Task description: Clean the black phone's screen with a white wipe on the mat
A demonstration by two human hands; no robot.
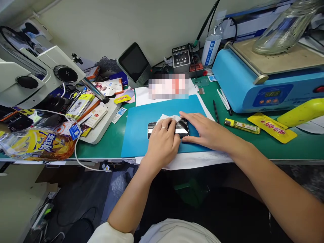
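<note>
A smartphone (182, 129) with a dark, shiny screen lies lengthwise across a blue mat (136, 135). My left hand (163, 140), with a ring on one finger, presses a white tissue (162, 117) onto the phone's face; its fingers are bent together over it and hide part of both. At the phone's right end, my right hand (205, 131) holds it between the thumb on the near edge and the fingers on the far edge. White paper (199, 160) shows under the mat's front edge.
A blue heating plate machine (238, 81) bearing a glass jar (283, 30) stands right. Near it lie a yellow-labelled tube (242, 126), a yellow packet (272, 127) and a black pen (216, 111). Left are a microscope (50, 74) and tea bottle (40, 144); behind, a soldering station (181, 57).
</note>
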